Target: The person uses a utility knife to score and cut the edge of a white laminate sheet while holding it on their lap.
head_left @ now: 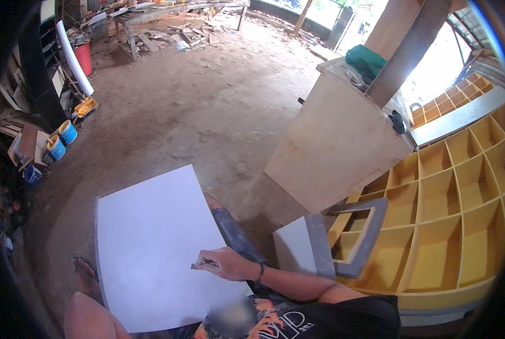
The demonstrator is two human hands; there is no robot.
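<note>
Over the smooth white rectangular panel (151, 248), I see the right hand (224, 264) pinching a small, dark, flat tool (195, 266), probably for fine control; the panel rests across the legs (230, 229), likely for steadiness. Left hand's out of view. Rightward sits yellow gridded shelving (433, 206).

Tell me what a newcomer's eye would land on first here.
First, the big white board at lower centre, with the right hand above its right part, gripping a small dark tool. Next, the yellow shelving with its many compartments, filling the right side.
</note>
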